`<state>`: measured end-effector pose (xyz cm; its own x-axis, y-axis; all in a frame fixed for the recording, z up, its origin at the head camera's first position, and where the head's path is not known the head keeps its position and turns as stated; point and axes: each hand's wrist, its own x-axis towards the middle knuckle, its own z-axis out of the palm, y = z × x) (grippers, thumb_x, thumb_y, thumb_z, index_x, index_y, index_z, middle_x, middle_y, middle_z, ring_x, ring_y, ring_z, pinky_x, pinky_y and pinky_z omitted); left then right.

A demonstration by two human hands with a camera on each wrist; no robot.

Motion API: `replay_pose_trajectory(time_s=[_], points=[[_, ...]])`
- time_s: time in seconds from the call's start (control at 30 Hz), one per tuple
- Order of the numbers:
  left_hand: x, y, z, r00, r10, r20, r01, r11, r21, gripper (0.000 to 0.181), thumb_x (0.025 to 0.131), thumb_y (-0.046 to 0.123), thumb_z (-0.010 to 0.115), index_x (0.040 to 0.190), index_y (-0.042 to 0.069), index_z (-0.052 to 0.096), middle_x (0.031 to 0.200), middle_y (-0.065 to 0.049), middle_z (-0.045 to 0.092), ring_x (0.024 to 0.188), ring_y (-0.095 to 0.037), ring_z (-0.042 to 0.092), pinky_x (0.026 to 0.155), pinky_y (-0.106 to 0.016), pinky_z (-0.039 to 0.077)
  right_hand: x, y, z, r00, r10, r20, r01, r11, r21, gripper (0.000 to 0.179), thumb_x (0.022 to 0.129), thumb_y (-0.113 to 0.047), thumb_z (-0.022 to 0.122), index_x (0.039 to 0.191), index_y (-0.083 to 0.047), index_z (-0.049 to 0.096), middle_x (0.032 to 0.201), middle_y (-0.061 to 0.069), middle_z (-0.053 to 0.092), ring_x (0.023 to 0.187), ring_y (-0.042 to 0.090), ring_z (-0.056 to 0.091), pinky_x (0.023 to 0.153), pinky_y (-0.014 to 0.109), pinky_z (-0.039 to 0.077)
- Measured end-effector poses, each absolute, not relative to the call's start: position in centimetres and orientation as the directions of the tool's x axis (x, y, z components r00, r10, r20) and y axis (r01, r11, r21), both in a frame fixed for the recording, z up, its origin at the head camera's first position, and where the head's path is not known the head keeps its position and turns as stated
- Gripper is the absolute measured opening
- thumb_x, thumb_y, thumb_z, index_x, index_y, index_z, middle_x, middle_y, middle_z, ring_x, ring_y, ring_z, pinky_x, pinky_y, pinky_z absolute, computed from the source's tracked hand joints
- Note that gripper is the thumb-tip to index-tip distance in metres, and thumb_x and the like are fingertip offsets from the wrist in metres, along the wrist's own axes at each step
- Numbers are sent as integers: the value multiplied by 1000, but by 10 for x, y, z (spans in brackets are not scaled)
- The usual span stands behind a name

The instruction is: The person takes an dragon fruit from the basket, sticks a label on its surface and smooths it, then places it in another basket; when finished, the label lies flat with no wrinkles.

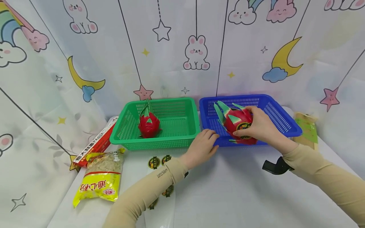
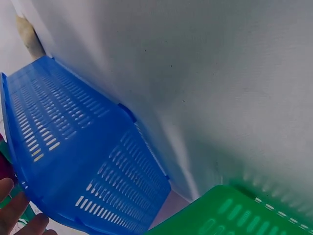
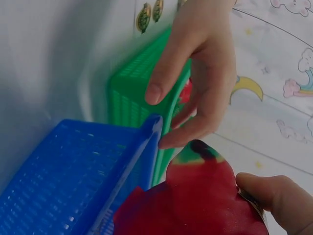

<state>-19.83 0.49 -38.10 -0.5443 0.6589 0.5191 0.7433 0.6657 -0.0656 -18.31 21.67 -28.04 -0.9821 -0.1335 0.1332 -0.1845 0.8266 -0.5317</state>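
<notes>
My right hand (image 1: 263, 126) grips a red dragon fruit (image 1: 238, 122) with green leafy tips, over the front of the blue basket (image 1: 280, 117). A round dark sticker (image 1: 244, 125) shows on its skin, by my thumb. My left hand (image 1: 203, 147), fingers loosely bent and holding nothing, is at the neighbouring front corners of the blue and green baskets. In the right wrist view, the left thumb and fingers are spread apart near the blue rim (image 3: 146, 129). Another dragon fruit (image 1: 149, 127) lies in the left part of the green basket (image 1: 159, 144).
A clear strip with round dark stickers (image 1: 154, 162) lies on the table, partly under my left forearm. At the left are a yellow bag (image 1: 99, 180) and a red-and-white pasta box (image 1: 98, 144). A brown-and-green packet (image 1: 308, 129) stands right of the blue basket; a patterned curtain (image 1: 176, 63) hangs behind.
</notes>
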Motion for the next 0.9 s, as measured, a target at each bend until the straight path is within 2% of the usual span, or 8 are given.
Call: replay_pose_trajectory(time_s=[0.17, 0.43, 0.7, 0.9], points=[[-205, 8, -383, -561, 665, 492, 733, 676, -78, 30, 89, 26, 59, 114, 9, 58, 109, -1, 59, 106, -16, 54, 96, -28, 42, -184, 217, -281, -984, -126, 124, -173, 827, -535, 90, 70, -31, 79, 135, 5, 29, 123, 27, 42, 111, 42, 41, 79, 55, 50], [-211, 10, -386, -595, 666, 450, 730, 682, -43, 28, 93, 27, 54, 115, 11, 59, 106, 1, 62, 101, -12, 58, 92, -25, 45, -189, 217, -284, -983, -130, 133, -181, 831, -525, 89, 69, -32, 80, 133, 6, 31, 121, 27, 44, 109, 41, 44, 80, 55, 50], [-212, 9, -384, -610, 644, 461, 730, 683, 12, 20, 95, 18, 51, 110, 13, 63, 101, 3, 65, 98, -12, 60, 89, -24, 46, -200, 214, -283, -984, -126, 122, -173, 822, -543, 86, 70, -28, 79, 132, 6, 31, 121, 26, 44, 109, 42, 44, 79, 55, 50], [-212, 10, -384, -619, 641, 455, 724, 689, 14, 19, 95, 18, 52, 110, 14, 63, 100, 4, 65, 97, -10, 60, 88, -22, 46, -209, 212, -283, -988, -107, 110, -150, 827, -542, 86, 70, -28, 79, 133, 6, 30, 121, 27, 44, 110, 42, 43, 79, 55, 50]])
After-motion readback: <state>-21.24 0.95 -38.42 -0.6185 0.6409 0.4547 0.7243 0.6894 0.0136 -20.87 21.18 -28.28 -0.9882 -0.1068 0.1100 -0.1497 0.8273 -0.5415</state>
